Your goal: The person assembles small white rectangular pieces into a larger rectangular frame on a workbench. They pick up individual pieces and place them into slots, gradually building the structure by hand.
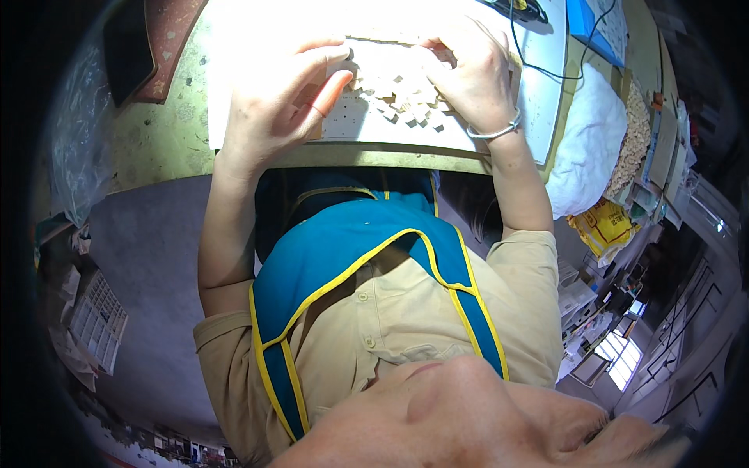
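Observation:
Several small pale cube-like pieces (402, 105) lie loose on a bright white sheet (359, 132) between my hands. Behind them runs a thin row of similar pieces (380, 40), partly washed out by glare. My left hand (277, 97) is at the left of the pieces, thumb and forefinger stretched out and apart, fingertips near the row's left end. My right hand (476, 74) is at the right, its fingers curled and the thumb close to the forefinger. What lies between those fingertips is too small and bright to make out.
A black cable (558, 76) and a blue-edged booklet (597, 31) lie at the far right. White cloth-like bundle (589, 132), a heap of pale bits (628, 140) and a yellow bag (605, 226) sit at right. A dark flat object (129, 51) and clear plastic (82, 132) are left.

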Available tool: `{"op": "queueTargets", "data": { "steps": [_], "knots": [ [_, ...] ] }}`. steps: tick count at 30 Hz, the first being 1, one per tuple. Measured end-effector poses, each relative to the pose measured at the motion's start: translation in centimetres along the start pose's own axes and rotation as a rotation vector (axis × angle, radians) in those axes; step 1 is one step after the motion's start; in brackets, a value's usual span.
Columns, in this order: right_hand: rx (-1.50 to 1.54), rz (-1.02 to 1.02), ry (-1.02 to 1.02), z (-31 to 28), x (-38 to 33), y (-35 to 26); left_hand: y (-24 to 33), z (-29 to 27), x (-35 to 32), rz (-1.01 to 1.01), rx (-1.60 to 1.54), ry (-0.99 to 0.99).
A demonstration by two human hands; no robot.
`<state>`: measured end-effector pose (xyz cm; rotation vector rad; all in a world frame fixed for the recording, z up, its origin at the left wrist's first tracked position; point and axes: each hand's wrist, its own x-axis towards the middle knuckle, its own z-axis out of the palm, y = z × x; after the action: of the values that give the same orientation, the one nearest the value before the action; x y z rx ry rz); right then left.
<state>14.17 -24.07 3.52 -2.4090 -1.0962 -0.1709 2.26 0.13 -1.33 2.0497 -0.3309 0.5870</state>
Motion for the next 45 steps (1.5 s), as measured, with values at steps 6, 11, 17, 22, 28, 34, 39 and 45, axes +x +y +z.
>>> {"op": "queueTargets", "data": {
  "steps": [6,11,17,22,28,34,39,45],
  "knots": [
    [0.010,0.008,0.039,0.2,0.0,-0.6,0.6,-0.5,0.0,-0.034,0.107,-0.169],
    [0.139,-0.077,0.000,0.6,0.6,0.1,1.0,0.1,0.8,0.067,0.300,-0.175],
    [0.163,-0.130,0.026,0.3,1.1,-0.4,1.4,0.2,0.8,0.058,0.350,-0.185],
    [0.038,-0.159,0.027,-0.6,0.2,0.9,0.6,0.0,1.1,0.184,0.326,-0.064],
    [-0.060,-0.233,-0.053,-1.3,-1.3,-0.9,-0.3,-1.3,-1.3,-0.232,-0.034,0.147],
    [-0.140,-0.250,-0.045,0.1,-1.0,-1.6,-0.9,-1.5,-1.1,-0.100,0.021,0.172],
    [-0.226,-0.282,-0.119,0.3,-1.0,-1.7,0.1,-1.7,-0.9,-0.173,0.013,0.134],
    [-0.204,-0.234,-0.295,-0.4,0.2,-2.1,-1.4,-1.6,-1.4,-0.133,-0.059,0.202]
  ]
}}
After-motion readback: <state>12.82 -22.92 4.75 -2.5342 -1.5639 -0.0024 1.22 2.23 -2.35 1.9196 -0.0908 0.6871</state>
